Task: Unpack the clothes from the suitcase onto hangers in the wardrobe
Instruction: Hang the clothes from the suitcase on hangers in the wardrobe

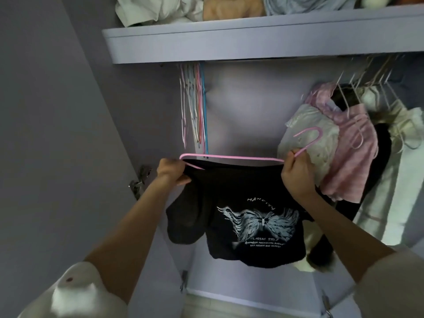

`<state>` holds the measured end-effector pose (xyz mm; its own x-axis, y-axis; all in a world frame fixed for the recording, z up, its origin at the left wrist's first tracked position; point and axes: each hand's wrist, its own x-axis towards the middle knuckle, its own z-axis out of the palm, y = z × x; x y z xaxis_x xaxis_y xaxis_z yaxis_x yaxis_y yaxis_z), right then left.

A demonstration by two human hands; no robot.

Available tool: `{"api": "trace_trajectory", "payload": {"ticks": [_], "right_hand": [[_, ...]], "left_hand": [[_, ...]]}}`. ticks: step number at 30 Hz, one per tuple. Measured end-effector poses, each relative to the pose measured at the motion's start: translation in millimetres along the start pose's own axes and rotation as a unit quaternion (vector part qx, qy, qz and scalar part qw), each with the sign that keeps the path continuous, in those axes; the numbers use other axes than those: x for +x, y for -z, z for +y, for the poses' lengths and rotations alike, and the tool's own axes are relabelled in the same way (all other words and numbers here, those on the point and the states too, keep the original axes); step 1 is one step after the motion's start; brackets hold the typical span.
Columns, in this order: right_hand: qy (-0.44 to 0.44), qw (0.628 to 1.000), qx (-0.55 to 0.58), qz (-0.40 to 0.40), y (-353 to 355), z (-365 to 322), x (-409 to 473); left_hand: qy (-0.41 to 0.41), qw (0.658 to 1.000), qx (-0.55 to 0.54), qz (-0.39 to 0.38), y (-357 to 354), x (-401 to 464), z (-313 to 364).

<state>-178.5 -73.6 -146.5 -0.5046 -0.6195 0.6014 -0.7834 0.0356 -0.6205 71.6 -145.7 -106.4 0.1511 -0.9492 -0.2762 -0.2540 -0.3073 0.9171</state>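
1. Head view: the left hand [172,172] grips the left end of a thin pink plastic hanger [229,157] together with the shoulder of a black printed T-shirt [241,216], apparently to seat the cloth over that arm.
2. The right hand [296,174] pinches the hanger near its hook, holding the bar level so the shirt hangs straight in front of the open wardrobe.
3. A bunch of spare coloured hangers [195,106] hangs at the left below the pale lilac shelf [252,40]; the gap beside it looks like the shirt's likely place.
4. Pink and white hung clothes [344,138] crowd the right, just beside the hook. The suitcase is not in view.
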Motion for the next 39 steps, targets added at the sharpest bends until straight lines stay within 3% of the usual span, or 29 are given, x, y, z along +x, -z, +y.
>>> {"api": "trace_trajectory", "payload": {"ticks": [3, 7, 9, 11, 14, 17, 22, 25, 27, 32, 34, 36, 39], "right_hand": [[-0.033, 0.999, -0.023, -0.015, 0, 5, 1], [-0.102, 0.994, -0.042, -0.018, 3, 3, 4], [-0.113, 0.992, -0.056, -0.025, 4, 1, 2], [-0.115, 0.991, -0.061, -0.039, 2, -1, 2], [-0.101, 0.99, -0.067, -0.077, 1, -6, -1], [-0.04, 0.992, -0.078, -0.087, 5, -12, -4], [0.075, 0.98, -0.051, -0.177, -6, -29, -18], [0.105, 0.984, -0.022, -0.145, -8, -32, -18], [0.086, 0.988, -0.018, -0.131, -4, -30, -12], [0.066, 0.988, 0.01, -0.14, -1, -34, -4], [0.044, 0.986, 0.044, -0.156, 0, -32, -4], [0.019, 0.981, 0.074, -0.18, 4, -24, -4], [-0.002, 0.977, 0.03, -0.213, 11, 4, -7]], "left_hand": [[0.102, 0.978, -0.175, -0.042, -6, 4, 4], [0.145, 0.962, -0.227, -0.047, -3, 3, 11], [0.11, 0.979, -0.173, -0.02, -1, 4, 12], [0.016, 0.997, -0.063, 0.04, -2, 6, 12], [-0.098, 0.988, 0.086, 0.085, -3, -3, 14], [-0.155, 0.974, 0.131, 0.097, -1, -8, 17], [-0.24, 0.964, 0.115, -0.014, -24, -22, 35], [-0.204, 0.959, 0.132, -0.144, -24, -22, 38], [-0.198, 0.936, 0.215, -0.196, -18, -15, 28], [-0.312, 0.853, 0.364, -0.206, -31, -15, -11], [-0.365, 0.815, 0.423, -0.154, -40, -21, -19], [-0.405, 0.788, 0.46, -0.054, -44, -23, -21], [-0.403, 0.819, 0.403, 0.069, -40, -15, -21]]}}
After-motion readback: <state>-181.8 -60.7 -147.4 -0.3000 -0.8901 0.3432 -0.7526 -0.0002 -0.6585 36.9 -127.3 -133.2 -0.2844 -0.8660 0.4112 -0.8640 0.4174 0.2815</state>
